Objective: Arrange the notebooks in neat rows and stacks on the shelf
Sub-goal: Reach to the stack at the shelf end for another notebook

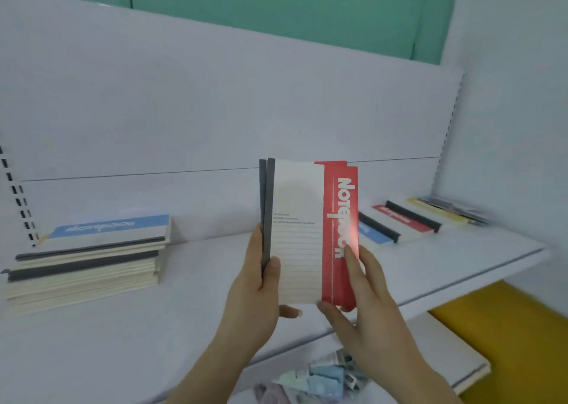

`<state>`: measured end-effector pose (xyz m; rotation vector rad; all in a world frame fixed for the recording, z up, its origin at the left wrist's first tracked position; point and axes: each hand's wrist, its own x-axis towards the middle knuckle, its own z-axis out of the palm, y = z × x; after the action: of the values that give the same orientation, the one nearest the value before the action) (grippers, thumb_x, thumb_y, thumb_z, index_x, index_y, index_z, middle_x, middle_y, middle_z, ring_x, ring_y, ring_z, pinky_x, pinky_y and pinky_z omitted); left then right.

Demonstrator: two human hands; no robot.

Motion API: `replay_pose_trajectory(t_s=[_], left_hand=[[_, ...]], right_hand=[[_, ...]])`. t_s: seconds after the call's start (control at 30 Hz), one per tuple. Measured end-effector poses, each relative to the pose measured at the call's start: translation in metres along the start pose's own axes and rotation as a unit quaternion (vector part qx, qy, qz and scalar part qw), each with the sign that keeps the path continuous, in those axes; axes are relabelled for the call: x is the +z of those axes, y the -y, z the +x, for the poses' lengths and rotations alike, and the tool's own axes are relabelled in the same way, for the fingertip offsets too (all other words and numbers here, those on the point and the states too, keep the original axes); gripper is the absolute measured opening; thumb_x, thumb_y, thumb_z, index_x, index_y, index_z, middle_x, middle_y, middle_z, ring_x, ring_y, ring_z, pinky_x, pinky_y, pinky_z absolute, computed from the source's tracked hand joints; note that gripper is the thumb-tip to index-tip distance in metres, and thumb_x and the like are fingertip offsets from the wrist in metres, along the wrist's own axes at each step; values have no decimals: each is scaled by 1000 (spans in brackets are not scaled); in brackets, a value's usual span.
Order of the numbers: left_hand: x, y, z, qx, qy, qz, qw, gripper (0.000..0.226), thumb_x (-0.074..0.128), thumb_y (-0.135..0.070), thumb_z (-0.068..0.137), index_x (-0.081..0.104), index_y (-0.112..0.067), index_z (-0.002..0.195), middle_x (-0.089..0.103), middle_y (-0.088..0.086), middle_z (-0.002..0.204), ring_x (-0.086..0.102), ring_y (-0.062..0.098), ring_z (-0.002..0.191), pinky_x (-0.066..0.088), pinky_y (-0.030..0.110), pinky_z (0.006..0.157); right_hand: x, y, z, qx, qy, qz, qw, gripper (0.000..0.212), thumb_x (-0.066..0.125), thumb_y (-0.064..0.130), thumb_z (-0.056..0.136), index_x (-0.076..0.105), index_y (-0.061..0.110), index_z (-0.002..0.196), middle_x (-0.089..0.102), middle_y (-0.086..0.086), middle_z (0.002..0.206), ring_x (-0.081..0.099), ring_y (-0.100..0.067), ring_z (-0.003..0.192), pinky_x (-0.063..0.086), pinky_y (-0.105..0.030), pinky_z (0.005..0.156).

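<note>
Item: red-and-cream paper notebooks w/ grey spines (302, 231), two or three, held upright above white shelf (184, 327) mid-front edge, prob. to square edges before placing.
L hand (261, 293): fingers curled on spine side.
R hand (359, 287): thumb and fingers pinch red edge.
Tall flat notebook stack, blue-topped (89, 259): shelf left end.
Overlapping loose row (408, 219): back-right corner, awaiting tidying.

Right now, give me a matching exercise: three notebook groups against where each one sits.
Things:
1. red notebooks
2. stack topped by a blue notebook
3. row of overlapping notebooks

Places:
A. lying on the shelf at its left end
B. held upright by the left hand and right hand
C. lying on the shelf at its right end

Pairs: 1-B, 2-A, 3-C
</note>
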<state>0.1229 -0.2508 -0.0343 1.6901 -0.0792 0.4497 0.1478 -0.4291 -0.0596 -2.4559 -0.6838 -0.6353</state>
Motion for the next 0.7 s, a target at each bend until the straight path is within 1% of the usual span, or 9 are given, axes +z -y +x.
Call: replay_pose_trajectory(t_s=[0.1,0.2,0.3,0.37,0.4,0.47,0.5,0.57,0.7], left_hand=[[58,-5,0,8,-3,9,1000,62,39,-17,106,17,-53,151,61,-12,126,68,17,94,61,32,57],[113,-8,1,13,-15,12,1000,67,42,-14,105,12,-54,150,57,-19,127,67,12,89,60,29,55],[160,-9,4,14,-2,11,1000,68,43,-12,104,13,-58,145,59,-23,124,68,10,86,60,29,56],[184,-8,12,6,7,14,1000,69,44,-11,104,16,-57,147,59,-21,125,70,16,85,61,29,58],[195,-8,17,3,13,16,1000,70,43,-10,104,16,-56,149,60,-19,126,71,19,83,61,28,58],[215,-5,30,8,31,34,999,68,41,-9,105,18,-55,149,60,-16,125,72,25,79,58,22,57],[226,-3,36,12,39,46,998,67,40,-8,105,19,-57,145,59,-16,125,71,27,83,57,19,57],[244,4,52,20,52,72,996,69,40,-5,103,19,-57,143,56,-13,125,69,29,91,57,17,57],[272,24,94,23,54,119,991,63,48,2,95,35,-37,142,49,-6,120,67,26,90,57,17,56]], right_hand=[[-39,-42,-11,16,33,-45,998,87,31,59,80,-28,41,141,-19,19,147,22,22,114,40,-14,100],[-74,-82,-23,47,54,-86,994,82,26,59,82,-26,38,142,-19,13,151,25,5,121,38,-16,103],[-98,-124,-28,62,54,-117,990,80,32,59,90,-23,38,144,-14,11,153,29,-3,131,41,-15,101],[-106,-152,-30,76,37,-128,988,82,33,65,88,-10,34,150,2,10,155,37,-5,130,45,-18,99],[-110,-165,-29,78,15,-129,988,84,33,69,84,2,30,152,17,9,154,43,-6,126,48,-21,96],[-111,-190,-26,70,-28,-149,986,82,36,69,81,31,23,148,47,4,138,56,-11,114,53,-26,86],[-110,-202,-24,67,-47,-165,983,78,38,67,81,40,20,143,55,2,130,59,-13,109,54,-27,82],[-109,-225,-15,67,-65,-192,977,73,44,64,80,48,18,137,61,0,121,62,-16,106,52,-29,83],[-102,-274,15,36,-62,-268,961,69,53,62,77,52,19,131,63,1,120,62,-19,110,36,-30,91]])
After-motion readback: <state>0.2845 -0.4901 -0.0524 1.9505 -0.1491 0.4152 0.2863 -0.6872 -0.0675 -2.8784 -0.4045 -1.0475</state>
